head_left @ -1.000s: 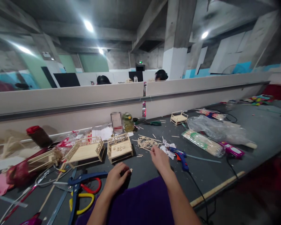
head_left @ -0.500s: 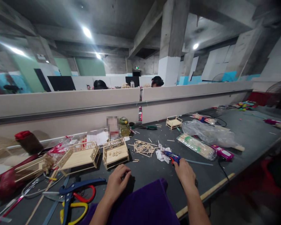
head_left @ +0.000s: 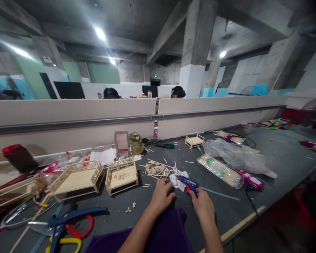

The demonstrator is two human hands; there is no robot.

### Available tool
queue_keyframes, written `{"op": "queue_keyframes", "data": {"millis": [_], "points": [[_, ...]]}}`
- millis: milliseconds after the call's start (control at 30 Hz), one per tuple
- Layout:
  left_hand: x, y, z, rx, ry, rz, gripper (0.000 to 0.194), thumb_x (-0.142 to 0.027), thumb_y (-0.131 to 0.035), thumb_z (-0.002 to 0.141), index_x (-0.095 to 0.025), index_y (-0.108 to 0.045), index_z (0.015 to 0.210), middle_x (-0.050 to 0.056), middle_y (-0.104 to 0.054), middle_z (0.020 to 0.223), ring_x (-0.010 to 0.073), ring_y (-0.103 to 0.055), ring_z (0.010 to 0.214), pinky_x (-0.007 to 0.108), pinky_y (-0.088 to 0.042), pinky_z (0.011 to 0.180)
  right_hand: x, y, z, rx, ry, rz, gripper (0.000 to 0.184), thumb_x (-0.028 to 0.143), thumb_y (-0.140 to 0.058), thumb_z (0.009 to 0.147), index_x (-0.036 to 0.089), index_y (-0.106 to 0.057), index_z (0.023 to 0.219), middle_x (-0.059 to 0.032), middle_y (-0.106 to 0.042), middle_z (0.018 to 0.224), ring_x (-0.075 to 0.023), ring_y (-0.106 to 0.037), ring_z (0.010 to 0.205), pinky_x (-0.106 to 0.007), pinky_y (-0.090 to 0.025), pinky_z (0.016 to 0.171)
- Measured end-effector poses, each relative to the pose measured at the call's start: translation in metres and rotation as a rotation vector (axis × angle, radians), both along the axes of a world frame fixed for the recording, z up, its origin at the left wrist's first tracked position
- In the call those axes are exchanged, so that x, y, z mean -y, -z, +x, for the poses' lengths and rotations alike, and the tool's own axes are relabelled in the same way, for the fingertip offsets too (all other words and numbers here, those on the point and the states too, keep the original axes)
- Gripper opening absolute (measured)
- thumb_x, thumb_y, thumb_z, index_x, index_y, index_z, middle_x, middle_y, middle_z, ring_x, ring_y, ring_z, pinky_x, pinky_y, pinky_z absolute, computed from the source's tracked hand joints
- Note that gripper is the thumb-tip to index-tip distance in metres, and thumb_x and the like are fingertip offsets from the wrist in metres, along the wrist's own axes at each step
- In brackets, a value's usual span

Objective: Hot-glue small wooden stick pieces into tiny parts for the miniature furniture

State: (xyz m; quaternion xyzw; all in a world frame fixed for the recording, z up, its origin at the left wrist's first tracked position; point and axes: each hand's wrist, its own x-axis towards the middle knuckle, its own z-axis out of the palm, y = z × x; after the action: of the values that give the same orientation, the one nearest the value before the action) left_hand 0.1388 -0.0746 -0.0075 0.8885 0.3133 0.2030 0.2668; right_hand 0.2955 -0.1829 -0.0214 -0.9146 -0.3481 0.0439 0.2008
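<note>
My right hand (head_left: 203, 203) is wrapped round the handle of a blue glue gun (head_left: 191, 183) with an orange trigger. The gun's nozzle lies over a crumpled white tissue (head_left: 178, 178). Just left of it, my left hand (head_left: 162, 196) reaches to the near edge of a pile of short wooden sticks (head_left: 156, 169); its thumb stands apart from the fingers, and I see nothing held. A miniature wooden bed frame (head_left: 122, 176) with small pieces on top stands to the left, beside a larger bed frame (head_left: 77, 177). Small joined stick pieces (head_left: 129, 210) lie in front.
Big blue shears (head_left: 59, 221) and red- and yellow-handled scissors lie at the left. Behind are a yellowish jar (head_left: 136, 144), green-handled pliers (head_left: 166, 144) and a small wooden frame (head_left: 195, 140). Bagged sticks (head_left: 219, 170) and a pink device (head_left: 251, 180) lie right. A partition (head_left: 68, 109) runs behind.
My left hand has moved right and forward, from beside the bed frame to the stick pile, uncovering small stick pieces. My right hand still holds the glue gun. The view has shifted slightly.
</note>
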Motion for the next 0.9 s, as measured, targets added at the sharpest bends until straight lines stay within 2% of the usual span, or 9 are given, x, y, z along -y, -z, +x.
{"op": "queue_keyframes", "data": {"millis": [100, 300, 500, 633, 767, 900], "points": [[-0.001, 0.005, 0.000, -0.034, 0.023, 0.036, 0.041, -0.027, -0.061, 0.079, -0.023, -0.062, 0.120, 0.008, -0.056, 0.125, 0.0274, -0.045, 0.115, 0.039, -0.039, 0.098, 0.000, 0.001, 0.001, -0.012, -0.015, 0.010, 0.029, 0.032, -0.046, 0.092, 0.011, -0.061, 0.107, -0.0153, -0.068, 0.103, -0.0253, -0.065, 0.099, -0.030, -0.045, 0.080], [-0.001, 0.006, -0.004, -0.100, 0.079, 0.099, 0.048, -0.034, -0.063, 0.080, -0.027, -0.055, 0.127, 0.006, -0.054, 0.131, 0.0275, -0.043, 0.113, 0.040, -0.038, 0.095, 0.003, -0.008, -0.001, -0.044, 0.005, 0.010, 0.027, 0.033, -0.047, 0.090, 0.015, -0.061, 0.105, -0.0132, -0.069, 0.102, -0.0264, -0.066, 0.094, -0.032, -0.045, 0.077], [0.004, 0.003, -0.006, -0.160, 0.102, 0.185, 0.042, -0.037, -0.061, 0.083, -0.025, -0.054, 0.123, 0.006, -0.055, 0.128, 0.0276, -0.044, 0.109, 0.040, -0.037, 0.089, 0.003, -0.006, 0.001, -0.033, 0.014, 0.204, 0.023, 0.032, -0.050, 0.085, 0.015, -0.060, 0.097, -0.0132, -0.065, 0.098, -0.0241, -0.065, 0.089, -0.030, -0.047, 0.076], [0.009, -0.002, -0.007, -0.199, 0.085, 0.289, 0.028, -0.038, -0.048, 0.092, -0.024, -0.057, 0.115, 0.007, -0.057, 0.122, 0.0275, -0.045, 0.107, 0.041, -0.035, 0.087, 0.001, 0.000, 0.002, -0.043, 0.022, 0.289, 0.023, 0.030, -0.048, 0.085, 0.014, -0.057, 0.098, -0.0151, -0.061, 0.097, -0.0250, -0.064, 0.088, -0.030, -0.047, 0.077], [0.012, -0.004, -0.007, -0.234, 0.067, 0.384, 0.030, -0.039, -0.044, 0.093, -0.022, -0.057, 0.114, 0.010, -0.056, 0.118, 0.0290, -0.046, 0.106, 0.042, -0.035, 0.087, 0.000, 0.003, 0.004, -0.030, 0.049, 0.329, 0.025, 0.030, -0.045, 0.084, 0.013, -0.056, 0.099, -0.0164, -0.058, 0.096, -0.0264, -0.062, 0.087, -0.031, -0.047, 0.075], [0.012, -0.002, -0.008, -0.254, 0.049, 0.408, 0.032, -0.041, -0.041, 0.094, -0.022, -0.058, 0.114, 0.010, -0.056, 0.118, 0.0289, -0.046, 0.106, 0.042, -0.035, 0.086, 0.001, 0.008, 0.011, -0.038, 0.063, 0.407, 0.028, 0.035, -0.046, 0.080, 0.014, -0.057, 0.095, -0.0145, -0.057, 0.091, -0.0276, -0.060, 0.083, -0.034, -0.047, 0.075]]}}
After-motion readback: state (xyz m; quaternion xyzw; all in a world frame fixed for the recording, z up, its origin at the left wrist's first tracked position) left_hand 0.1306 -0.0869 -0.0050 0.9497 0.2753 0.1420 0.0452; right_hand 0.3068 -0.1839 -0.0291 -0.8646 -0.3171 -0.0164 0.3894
